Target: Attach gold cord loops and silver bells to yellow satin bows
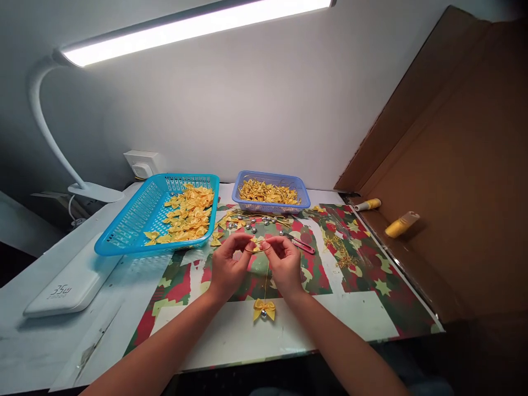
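Observation:
My left hand [232, 264] and my right hand [283, 264] meet over the middle of the table, thumbs and forefingers pinched. Between the fingertips they hold a thin gold cord [266, 280], bent in a small curve, with a bit of yellow at the fingers that I cannot make out fully. The cord runs down toward me to a yellow ribbon bow [270, 308] with a silver bell [264, 314] at its centre. Just right of my right hand lie small pink-handled scissors [304, 246]. Several loose silver bells [253, 230] lie beyond my hands.
A blue basket [124, 234] of yellow bows stands at left, a purple basket [270, 207] of corded bows behind. Cord scraps [345, 256] lie right. A power bank [70, 286], a lamp [94, 191], a cardboard wall [449, 181] and two yellow-and-white tubes [400, 225] surround the workspace.

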Demonstrator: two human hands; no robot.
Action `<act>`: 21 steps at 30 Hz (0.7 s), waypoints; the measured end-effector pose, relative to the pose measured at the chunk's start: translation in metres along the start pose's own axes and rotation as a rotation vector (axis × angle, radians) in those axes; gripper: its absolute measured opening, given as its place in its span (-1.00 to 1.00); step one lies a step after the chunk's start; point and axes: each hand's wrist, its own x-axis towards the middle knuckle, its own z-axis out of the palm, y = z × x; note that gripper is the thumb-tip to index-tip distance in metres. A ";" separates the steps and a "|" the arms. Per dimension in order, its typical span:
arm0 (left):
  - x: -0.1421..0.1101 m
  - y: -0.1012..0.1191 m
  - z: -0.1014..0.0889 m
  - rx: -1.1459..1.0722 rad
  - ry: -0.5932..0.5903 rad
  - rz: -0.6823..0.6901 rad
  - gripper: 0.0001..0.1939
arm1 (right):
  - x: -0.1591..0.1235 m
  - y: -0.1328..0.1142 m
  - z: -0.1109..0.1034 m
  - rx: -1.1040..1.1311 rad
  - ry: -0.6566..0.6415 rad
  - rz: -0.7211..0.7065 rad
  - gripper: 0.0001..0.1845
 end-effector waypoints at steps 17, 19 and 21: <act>-0.003 0.000 0.001 0.186 0.043 0.147 -0.94 | 0.004 -0.001 0.001 0.355 0.078 0.353 -0.74; -0.003 0.001 0.001 0.197 0.033 0.168 -0.94 | 0.004 -0.001 0.001 0.384 0.076 0.386 -0.72; -0.004 0.003 0.002 0.205 0.014 0.197 -0.95 | 0.003 -0.002 0.001 0.405 0.077 0.412 -0.71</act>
